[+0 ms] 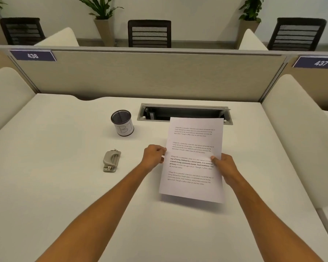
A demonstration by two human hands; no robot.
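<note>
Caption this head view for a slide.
Left hand and right hand hold a printed sheet by its edges over a desk, hole punch and mesh pen cup to its left.

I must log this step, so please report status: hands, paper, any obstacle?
Left hand and right hand each pinch a side edge of the printed sheet. Sheet looks raised off desk. Hole punch and mesh cup sit left, apart.

A pale desk (64,186) meets a beige partition (140,76), beyond which stand dark mesh chairs (149,34) and potted plants (102,19) against a white wall (197,16).
</note>
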